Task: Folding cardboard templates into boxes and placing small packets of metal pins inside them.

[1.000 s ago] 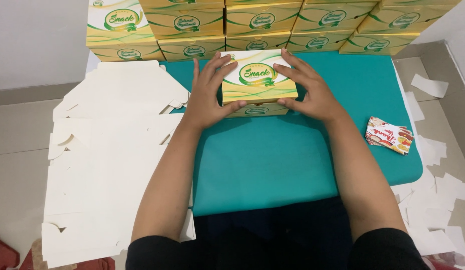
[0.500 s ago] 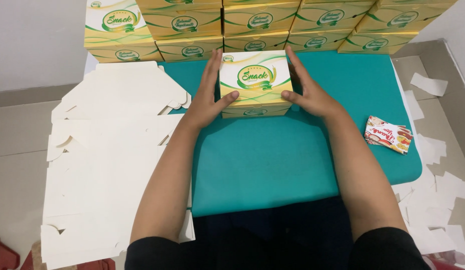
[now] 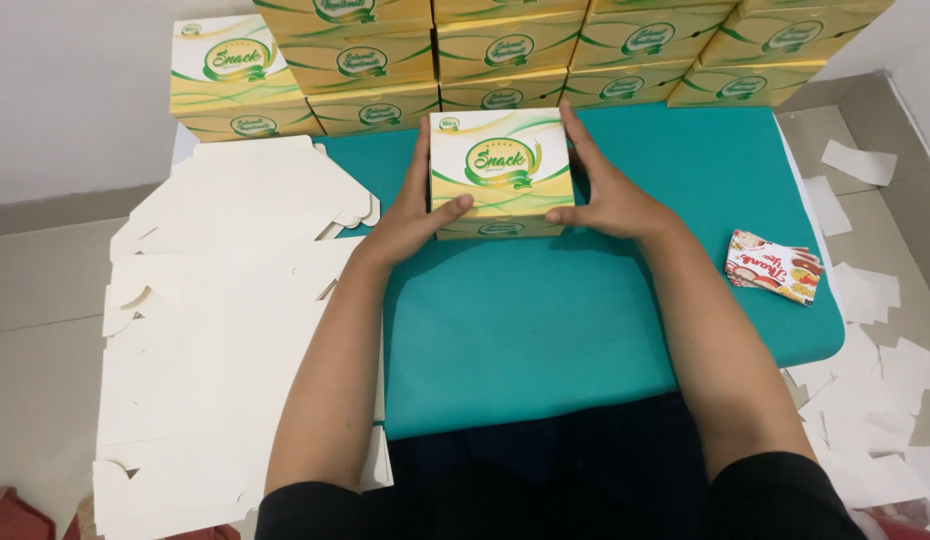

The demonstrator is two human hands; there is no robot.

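A closed yellow, white and green snack box (image 3: 500, 165) rests on the teal table top (image 3: 545, 320). My left hand (image 3: 410, 215) presses against its left side, thumb on the front edge of the lid. My right hand (image 3: 605, 195) clasps its right side, thumb also on the lid's front edge. Both hands hold the box between them. Right behind it stands a stacked row of matching finished boxes (image 3: 505, 50).
A pile of flat, unfolded white box blanks (image 3: 215, 320) lies on the floor at the left. One more finished box (image 3: 230, 75) sits at the back left. A small red and white packet (image 3: 773, 266) lies at the table's right edge. Paper scraps (image 3: 865, 300) litter the floor at the right.
My fingers have slid off the lid to the box's two sides, leaving the top uncovered. The box stays at the same place on the table.
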